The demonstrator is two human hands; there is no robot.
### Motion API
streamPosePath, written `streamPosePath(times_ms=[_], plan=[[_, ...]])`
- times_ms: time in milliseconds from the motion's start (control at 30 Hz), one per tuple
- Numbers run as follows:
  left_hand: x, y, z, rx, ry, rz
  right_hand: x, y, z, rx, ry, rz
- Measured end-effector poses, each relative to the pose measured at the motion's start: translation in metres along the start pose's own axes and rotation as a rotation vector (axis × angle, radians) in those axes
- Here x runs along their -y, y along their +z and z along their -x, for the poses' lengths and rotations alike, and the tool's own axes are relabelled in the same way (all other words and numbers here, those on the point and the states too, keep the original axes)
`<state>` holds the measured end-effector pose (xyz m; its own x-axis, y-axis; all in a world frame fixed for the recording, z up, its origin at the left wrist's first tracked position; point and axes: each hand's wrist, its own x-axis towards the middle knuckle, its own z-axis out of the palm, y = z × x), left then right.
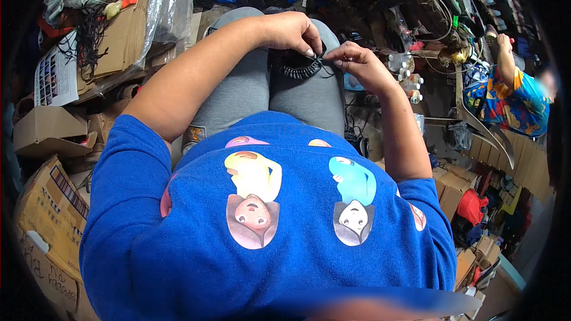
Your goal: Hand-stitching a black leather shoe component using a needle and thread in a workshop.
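A black ring with a ridged, coil-like edge [300,72] hangs between my knees, against my grey trousers [229,86]. Thin black cord [322,66] comes together at its upper right side, where both hands meet. My left hand [292,32] pinches this cord between thumb and fingertips. From the other side, my right hand [364,66] grips the cord too, thumb and forefinger pressed together. The fingertips are almost touching. Whether the cord is knotted there is too small to tell, and part of the ring is lost in the dark behind it.
Cardboard [122,41] under clear plastic and an open carton [50,131] stand at my left. Several small clear bottles [410,83] are close to my right hand. A curved metal strip [491,137] juts out at the right, near another person in a colourful shirt [514,101].
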<state>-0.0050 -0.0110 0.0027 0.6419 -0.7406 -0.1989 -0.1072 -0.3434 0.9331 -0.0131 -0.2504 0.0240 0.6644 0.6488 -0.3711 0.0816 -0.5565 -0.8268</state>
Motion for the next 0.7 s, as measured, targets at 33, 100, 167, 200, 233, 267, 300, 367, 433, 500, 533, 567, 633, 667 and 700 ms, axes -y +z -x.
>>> streamPosePath(times_ms=[33,100,167,200,233,267,300,367,433,500,533,567,633,667,700], plan=[[0.001,0.0,0.0,-0.001,0.019,0.005,-0.005,-0.001,-0.001,0.016,0.01,-0.041],[0.001,0.0,0.001,-0.005,0.019,0.008,-0.011,-0.003,-0.003,0.024,0.006,-0.059],[0.002,0.0,0.001,-0.01,0.018,0.012,-0.016,-0.004,-0.006,0.034,0.002,-0.077],[0.002,0.0,0.001,-0.012,0.025,0.012,-0.017,-0.005,-0.007,0.049,-0.007,-0.106],[0.002,0.0,0.001,-0.014,0.033,0.011,-0.018,-0.005,-0.008,0.064,-0.016,-0.135],[0.003,0.0,0.001,-0.015,0.033,0.013,-0.018,-0.005,-0.008,0.065,-0.015,-0.135],[0.003,0.0,0.001,-0.019,0.032,0.015,-0.018,-0.005,-0.008,0.07,0.0,-0.157],[0.004,0.001,0.0,-0.023,0.032,0.019,-0.019,-0.005,-0.008,0.076,0.018,-0.178],[0.004,0.001,0.0,-0.028,0.041,0.01,-0.02,-0.005,-0.007,0.06,0.015,-0.206],[0.003,0.002,-0.001,-0.039,0.03,0.005,-0.021,-0.002,-0.007,0.047,0.02,-0.207],[0.002,0.002,-0.001,-0.05,0.018,-0.001,-0.02,-0.001,-0.007,0.032,0.024,-0.209],[0.001,0.002,-0.001,-0.05,0.02,0.0,-0.02,0.0,-0.005,0.031,0.025,-0.208],[0.002,0.0,0.001,-0.027,0.023,0.006,-0.015,0.005,0.0,-0.006,0.032,-0.223],[0.002,-0.001,0.001,-0.027,0.023,0.007,-0.013,0.008,0.003,-0.038,0.023,-0.204],[0.002,-0.001,0.002,-0.023,0.015,0.021,-0.011,0.011,0.008,-0.036,0.023,-0.204]])
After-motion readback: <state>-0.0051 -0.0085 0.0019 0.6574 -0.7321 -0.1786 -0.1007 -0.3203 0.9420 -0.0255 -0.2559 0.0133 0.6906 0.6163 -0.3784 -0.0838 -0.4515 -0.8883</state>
